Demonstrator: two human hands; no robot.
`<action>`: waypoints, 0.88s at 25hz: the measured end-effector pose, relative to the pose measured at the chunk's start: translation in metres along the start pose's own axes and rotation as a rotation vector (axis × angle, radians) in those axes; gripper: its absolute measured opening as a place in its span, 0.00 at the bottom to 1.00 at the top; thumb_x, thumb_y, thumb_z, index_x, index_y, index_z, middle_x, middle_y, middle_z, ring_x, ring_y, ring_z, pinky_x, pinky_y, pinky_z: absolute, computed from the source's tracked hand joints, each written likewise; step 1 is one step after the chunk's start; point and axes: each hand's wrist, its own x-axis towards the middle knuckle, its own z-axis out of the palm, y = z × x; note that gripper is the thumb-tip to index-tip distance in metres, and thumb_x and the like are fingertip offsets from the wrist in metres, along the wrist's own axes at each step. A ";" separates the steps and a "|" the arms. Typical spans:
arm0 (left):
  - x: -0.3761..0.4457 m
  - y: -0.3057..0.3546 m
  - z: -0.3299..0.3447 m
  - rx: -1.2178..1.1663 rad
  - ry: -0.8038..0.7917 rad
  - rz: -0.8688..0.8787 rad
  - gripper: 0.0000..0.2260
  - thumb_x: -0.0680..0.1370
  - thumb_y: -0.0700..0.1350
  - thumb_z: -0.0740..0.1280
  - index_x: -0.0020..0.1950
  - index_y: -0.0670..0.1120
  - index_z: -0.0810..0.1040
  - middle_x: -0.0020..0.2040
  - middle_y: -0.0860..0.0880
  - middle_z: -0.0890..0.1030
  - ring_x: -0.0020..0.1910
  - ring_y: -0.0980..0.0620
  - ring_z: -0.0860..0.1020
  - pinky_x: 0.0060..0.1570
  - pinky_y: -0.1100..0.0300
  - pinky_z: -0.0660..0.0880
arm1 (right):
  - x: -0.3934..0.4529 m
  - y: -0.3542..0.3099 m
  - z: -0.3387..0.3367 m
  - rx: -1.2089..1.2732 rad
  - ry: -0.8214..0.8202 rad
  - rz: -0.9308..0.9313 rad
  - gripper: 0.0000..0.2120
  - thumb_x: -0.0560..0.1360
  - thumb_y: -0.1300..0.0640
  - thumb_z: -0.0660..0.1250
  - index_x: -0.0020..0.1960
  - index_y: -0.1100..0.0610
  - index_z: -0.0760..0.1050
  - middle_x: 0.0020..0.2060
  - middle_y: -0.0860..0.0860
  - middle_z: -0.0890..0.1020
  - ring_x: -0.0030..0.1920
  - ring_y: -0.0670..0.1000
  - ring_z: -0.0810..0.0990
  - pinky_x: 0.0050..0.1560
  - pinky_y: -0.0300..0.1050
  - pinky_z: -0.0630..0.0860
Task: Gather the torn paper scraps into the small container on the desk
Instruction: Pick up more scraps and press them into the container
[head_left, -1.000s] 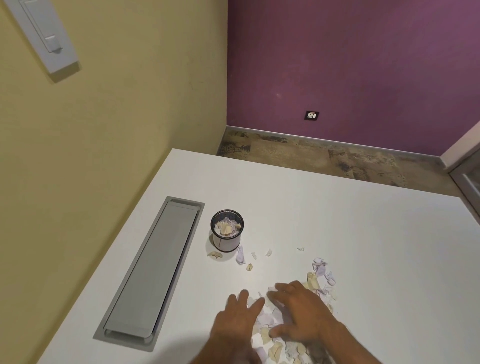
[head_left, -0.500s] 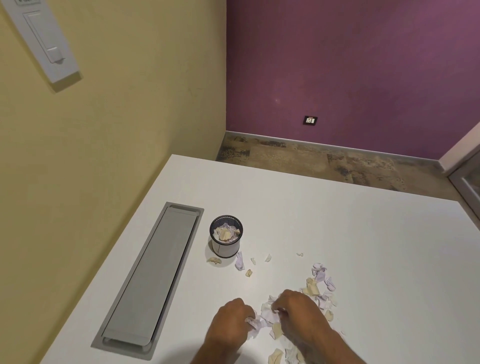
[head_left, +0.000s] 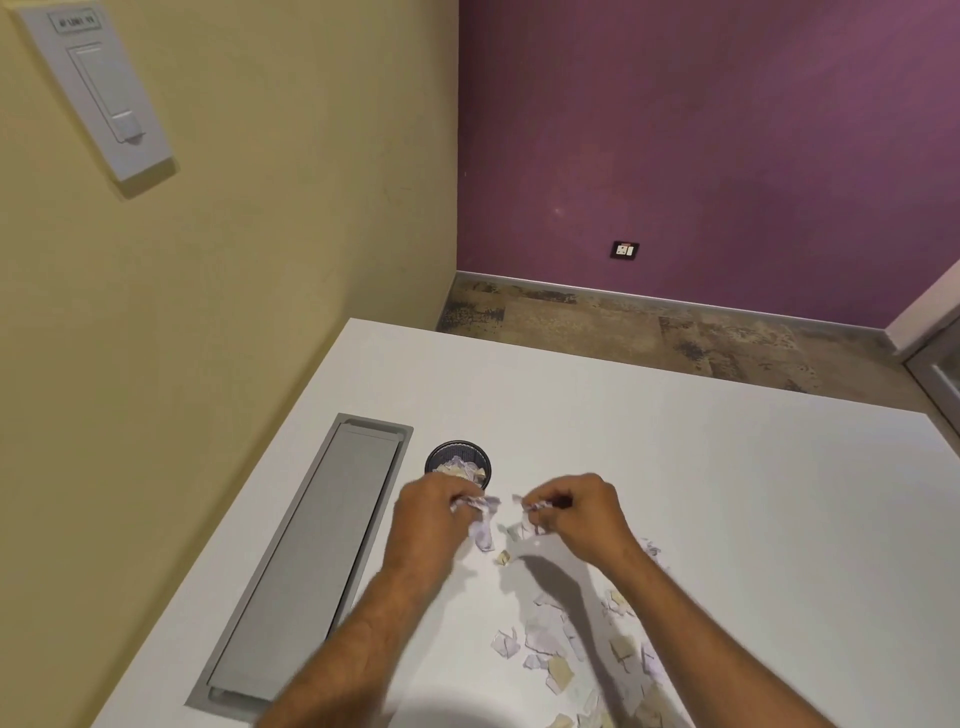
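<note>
To the far left of my hands, a long grey cable hatch (head_left: 306, 561) is set flush in the white table (head_left: 727, 493). My left hand (head_left: 436, 512) is closed around a bunch of torn paper scraps (head_left: 480, 512), some dangling below my fingers. Just beyond its knuckles stands the small container (head_left: 460, 461), a dark round cup already nearly full of paper. A narrow gap separates my two hands. My right hand (head_left: 576, 512) is pinched shut on a smaller wad of scraps. Nearer my body and to the right of that forearm, a loose pile of scraps (head_left: 582, 649) lies on the table, with a few strays beneath my hands. To do this step well, I judge I should bring each fist right over the rim before letting go, one at a time, and press the paper down so it doesn't spill.
</note>
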 end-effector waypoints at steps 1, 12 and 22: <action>0.013 0.004 -0.005 0.042 0.030 0.001 0.08 0.71 0.35 0.74 0.44 0.49 0.87 0.42 0.51 0.84 0.38 0.57 0.81 0.36 0.72 0.77 | 0.010 -0.012 0.003 0.033 0.017 -0.009 0.09 0.66 0.69 0.77 0.42 0.57 0.86 0.35 0.54 0.86 0.38 0.54 0.85 0.46 0.51 0.84; 0.078 0.001 0.016 0.684 -0.259 0.115 0.08 0.75 0.41 0.67 0.53 0.45 0.81 0.52 0.42 0.83 0.50 0.40 0.81 0.47 0.53 0.77 | 0.071 -0.046 0.037 -0.035 0.034 -0.016 0.11 0.66 0.71 0.72 0.42 0.58 0.86 0.39 0.54 0.87 0.41 0.52 0.85 0.47 0.49 0.83; 0.096 0.011 -0.013 0.382 -0.383 0.002 0.10 0.69 0.44 0.75 0.49 0.48 0.84 0.46 0.49 0.85 0.46 0.49 0.83 0.47 0.56 0.81 | 0.082 -0.052 0.049 -0.133 0.050 -0.029 0.10 0.67 0.67 0.72 0.43 0.54 0.86 0.38 0.49 0.87 0.38 0.45 0.82 0.43 0.38 0.79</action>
